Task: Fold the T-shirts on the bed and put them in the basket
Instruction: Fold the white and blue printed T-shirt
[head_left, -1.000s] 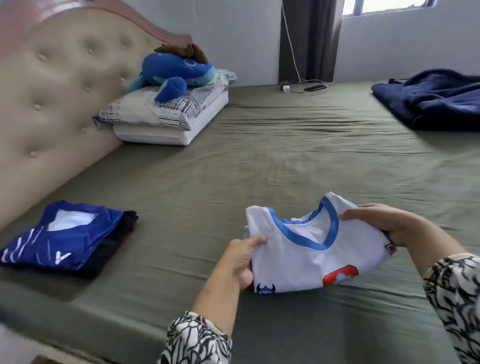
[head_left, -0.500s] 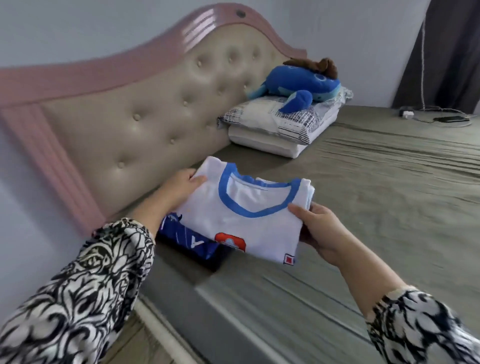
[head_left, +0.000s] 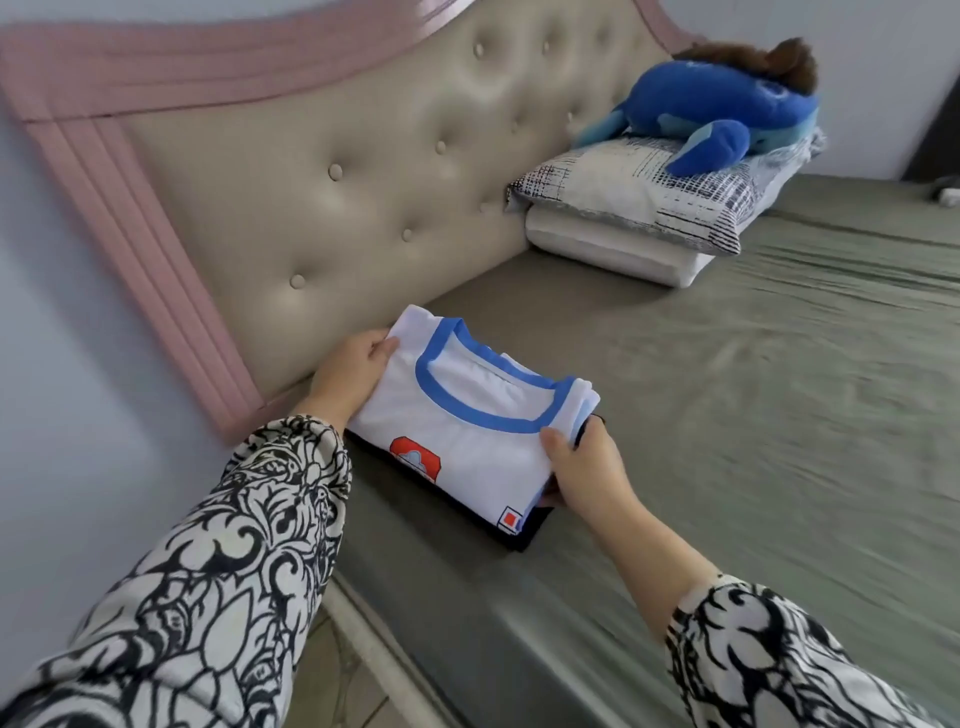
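Observation:
A folded white T-shirt (head_left: 467, 415) with a blue collar and a red print lies on top of a pile of folded dark and blue shirts (head_left: 524, 538), near the bed's corner by the headboard. My left hand (head_left: 356, 376) grips the white shirt's left edge. My right hand (head_left: 582, 467) holds its right edge, fingers tucked under it beside the pile. Only a dark edge of the pile shows beneath the white shirt. No basket is in view.
The green bed sheet (head_left: 753, 415) stretches to the right. Two stacked pillows (head_left: 639, 213) with a blue plush toy (head_left: 727, 109) lie by the tufted headboard (head_left: 363, 171). The bed's edge and floor (head_left: 332, 670) are below my left arm.
I carried the folded white shirt left from the middle of the bed and lowered it onto the pile of folded shirts by the headboard. Both hands still hold it.

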